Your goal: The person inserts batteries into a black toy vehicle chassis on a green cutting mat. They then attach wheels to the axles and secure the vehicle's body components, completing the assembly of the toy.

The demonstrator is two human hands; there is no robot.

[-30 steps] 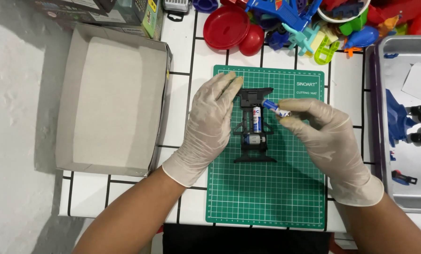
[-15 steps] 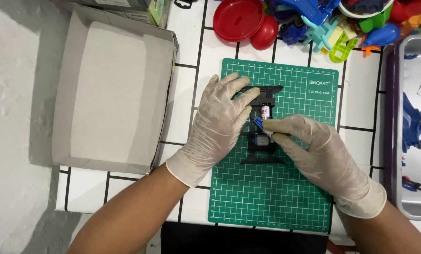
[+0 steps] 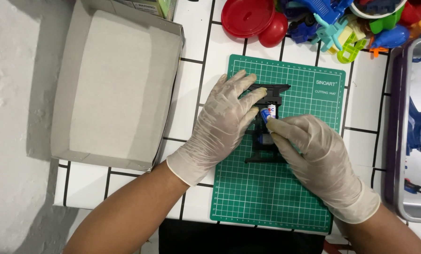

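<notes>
Both of my hands wear pale gloves and meet over a black plastic battery holder (image 3: pixel 272 91) lying on a green cutting mat (image 3: pixel 290 197). My left hand (image 3: pixel 224 124) rests on the holder's left side and steadies it. My right hand (image 3: pixel 314 155) pinches a small blue, white and red battery (image 3: pixel 269 112) at the fingertips and presses it into the holder. A second battery sits lower in the holder, mostly hidden under my right fingers.
An open shallow cardboard box (image 3: pixel 111 89) lies to the left on the white tiled table. A red lid (image 3: pixel 248 18) and a pile of colourful plastic toys (image 3: pixel 342 23) crowd the far edge. A metal tray (image 3: pixel 417 131) with blue parts stands at the right.
My right hand has brought the battery from above the holder down into it, with the fingers now closer over the holder. The camera view has shifted slightly; my left hand stays on the holder.
</notes>
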